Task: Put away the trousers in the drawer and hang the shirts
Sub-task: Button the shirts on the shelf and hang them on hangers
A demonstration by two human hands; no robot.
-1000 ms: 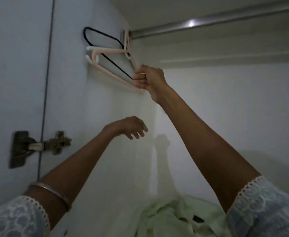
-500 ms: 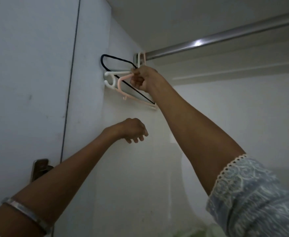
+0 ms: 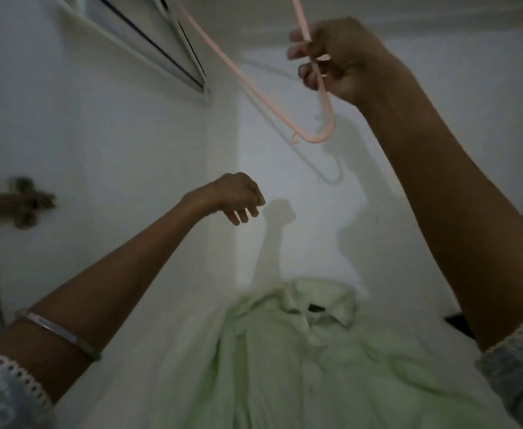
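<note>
I'm looking into a dim white wardrobe, its side wall [image 3: 114,150] carrying a door hinge [image 3: 18,201] and, high up, a white and a black hanger [image 3: 167,61] hanging against it. My right hand [image 3: 343,57] is raised with its fingers curled round one arm of a pink hanger [image 3: 254,88], held clear of the others. My left hand [image 3: 232,196], a bangle [image 3: 59,331] on that arm, hangs loosely curled and holds nothing, while the pale green shirt [image 3: 300,351] lies below both hands, collar toward the back wall.

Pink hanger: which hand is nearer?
Right. The right hand grips the pink hanger by one arm; the left hand hangs lower and to the left, apart from it, holding nothing.
</note>
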